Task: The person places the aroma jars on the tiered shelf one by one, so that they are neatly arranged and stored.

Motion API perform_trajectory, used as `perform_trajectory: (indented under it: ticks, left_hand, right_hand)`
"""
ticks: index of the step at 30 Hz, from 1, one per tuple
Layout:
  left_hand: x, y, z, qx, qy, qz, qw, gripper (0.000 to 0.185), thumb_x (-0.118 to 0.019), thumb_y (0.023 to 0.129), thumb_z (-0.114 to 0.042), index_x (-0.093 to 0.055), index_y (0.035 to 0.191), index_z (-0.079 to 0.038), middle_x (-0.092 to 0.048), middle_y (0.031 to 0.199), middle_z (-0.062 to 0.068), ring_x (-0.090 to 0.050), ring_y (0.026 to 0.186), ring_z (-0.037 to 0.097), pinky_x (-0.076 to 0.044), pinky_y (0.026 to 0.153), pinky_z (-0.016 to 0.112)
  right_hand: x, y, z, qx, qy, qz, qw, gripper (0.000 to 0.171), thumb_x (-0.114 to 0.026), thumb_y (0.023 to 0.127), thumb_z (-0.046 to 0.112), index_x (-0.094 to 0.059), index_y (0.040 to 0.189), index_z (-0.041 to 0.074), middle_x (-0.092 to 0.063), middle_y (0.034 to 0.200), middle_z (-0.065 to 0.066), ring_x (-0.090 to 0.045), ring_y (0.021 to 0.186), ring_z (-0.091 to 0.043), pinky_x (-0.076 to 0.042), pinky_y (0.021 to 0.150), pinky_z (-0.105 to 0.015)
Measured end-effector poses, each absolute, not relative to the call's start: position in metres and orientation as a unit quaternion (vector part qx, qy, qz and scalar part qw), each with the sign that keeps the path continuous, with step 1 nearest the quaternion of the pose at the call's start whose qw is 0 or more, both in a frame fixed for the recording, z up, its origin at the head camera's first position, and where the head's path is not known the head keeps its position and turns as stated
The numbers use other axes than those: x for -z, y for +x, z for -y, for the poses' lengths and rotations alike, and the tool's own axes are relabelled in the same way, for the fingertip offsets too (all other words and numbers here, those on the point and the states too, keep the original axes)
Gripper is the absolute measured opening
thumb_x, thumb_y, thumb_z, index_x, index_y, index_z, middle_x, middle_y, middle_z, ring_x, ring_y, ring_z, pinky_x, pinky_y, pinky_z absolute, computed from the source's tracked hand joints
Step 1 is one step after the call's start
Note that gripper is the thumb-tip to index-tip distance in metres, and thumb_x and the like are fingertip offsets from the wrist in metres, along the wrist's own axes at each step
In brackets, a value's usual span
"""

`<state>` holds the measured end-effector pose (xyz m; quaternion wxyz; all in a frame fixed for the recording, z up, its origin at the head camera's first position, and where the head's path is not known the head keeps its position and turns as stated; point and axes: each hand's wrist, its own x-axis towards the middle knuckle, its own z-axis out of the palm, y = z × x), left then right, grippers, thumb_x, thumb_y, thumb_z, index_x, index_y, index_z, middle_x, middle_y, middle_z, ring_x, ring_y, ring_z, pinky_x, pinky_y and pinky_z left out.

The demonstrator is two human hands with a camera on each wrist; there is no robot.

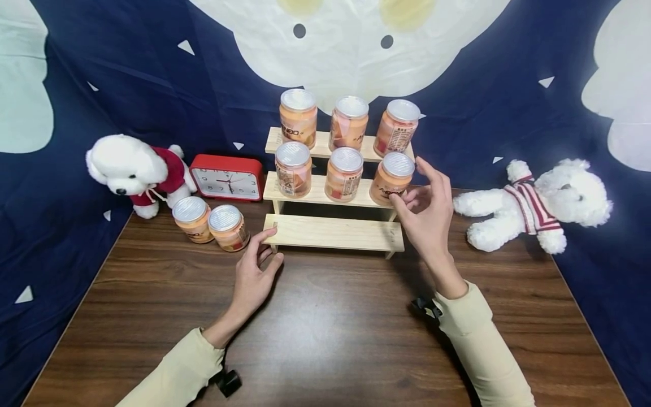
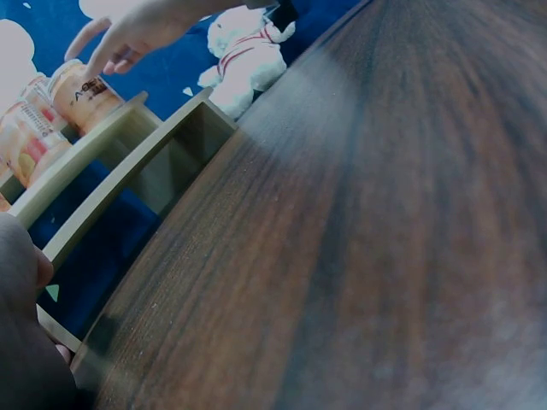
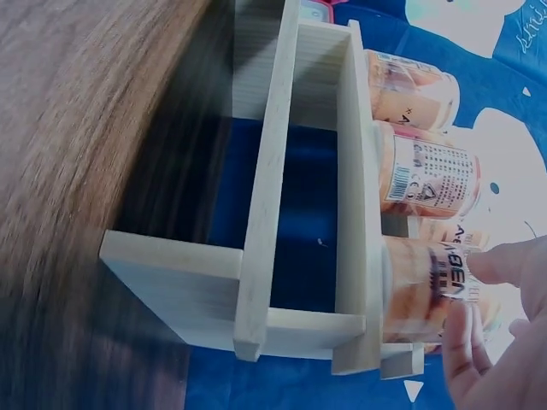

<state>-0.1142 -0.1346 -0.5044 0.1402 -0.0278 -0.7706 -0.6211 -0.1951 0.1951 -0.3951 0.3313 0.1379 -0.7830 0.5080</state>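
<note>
**Fingertips at rightmost middle-step jar**

Right hand (image 1: 427, 212) loosely spread, fingertips (image 3: 500, 265) touching jar (image 1: 390, 180), not clasping. Jar upright at right end of rack (image 1: 333, 233) middle step, neighbour jar (image 1: 343, 174) just left. Left hand (image 1: 254, 277) relaxed on table (image 1: 330, 339), fingertip at bottom step, two spare jars (image 1: 211, 223) beyond. Advice: steady rack; handle jar vertically, clear of neighbour.

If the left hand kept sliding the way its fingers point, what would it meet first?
Most likely the bottom step of the pale wooden tiered shelf. The left hand lies on the dark wooden table, fingers aimed at the step's left end, index fingertip about touching it. Two orange jars sit leftward, off that line.
</note>
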Motion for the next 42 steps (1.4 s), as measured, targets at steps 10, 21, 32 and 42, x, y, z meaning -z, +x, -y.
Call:
perform_trajectory:
  ticks: [10, 21, 32, 42]
  left_hand:
    - [0.523, -0.12, 0.139, 0.611, -0.039, 0.775, 0.158, 0.058, -0.075, 0.096, 0.005, -0.066, 0.15, -0.014, -0.065, 0.154, 0.01, -0.065, 0.127, 0.013, -0.056, 0.11, 0.016]
    - [0.505, -0.113, 0.135, 0.613, -0.028, 0.777, 0.139, 0.057, -0.074, 0.097, 0.013, -0.064, 0.15, -0.005, -0.062, 0.157, 0.015, -0.064, 0.128, 0.024, -0.056, 0.114, 0.024]
    - [0.52, -0.119, 0.138, 0.627, -0.059, 0.757, 0.176, 0.054, -0.074, 0.097, 0.005, -0.067, 0.148, -0.011, -0.065, 0.153, 0.014, -0.065, 0.126, 0.014, -0.056, 0.109, 0.017]
    - [0.505, -0.114, 0.135, 0.616, -0.02, 0.775, 0.136, 0.058, -0.074, 0.096, 0.013, -0.064, 0.15, -0.005, -0.063, 0.156, 0.014, -0.064, 0.128, 0.024, -0.056, 0.114, 0.024]
  right_hand:
    - [0.394, -0.178, -0.206, -0.592, 0.102, 0.755, 0.262, 0.074, -0.086, 0.089, -0.007, -0.059, 0.157, 0.007, -0.065, 0.132, -0.002, -0.064, 0.077, -0.007, -0.054, 0.065, -0.011]
    - [0.405, -0.16, -0.218, -0.591, 0.111, 0.752, 0.27, 0.072, -0.082, 0.089, -0.014, -0.059, 0.155, 0.002, -0.068, 0.131, -0.006, -0.063, 0.077, -0.003, -0.054, 0.064, -0.009]
    - [0.425, -0.143, -0.22, -0.584, 0.09, 0.766, 0.253, 0.059, -0.079, 0.092, -0.012, -0.064, 0.148, -0.001, -0.071, 0.124, 0.007, -0.064, 0.08, -0.003, -0.052, 0.064, -0.01]
    - [0.444, -0.137, -0.226, -0.601, 0.071, 0.769, 0.205, 0.053, -0.077, 0.095, -0.013, -0.065, 0.146, -0.001, -0.071, 0.121, 0.004, -0.064, 0.074, -0.004, -0.046, 0.056, -0.01]
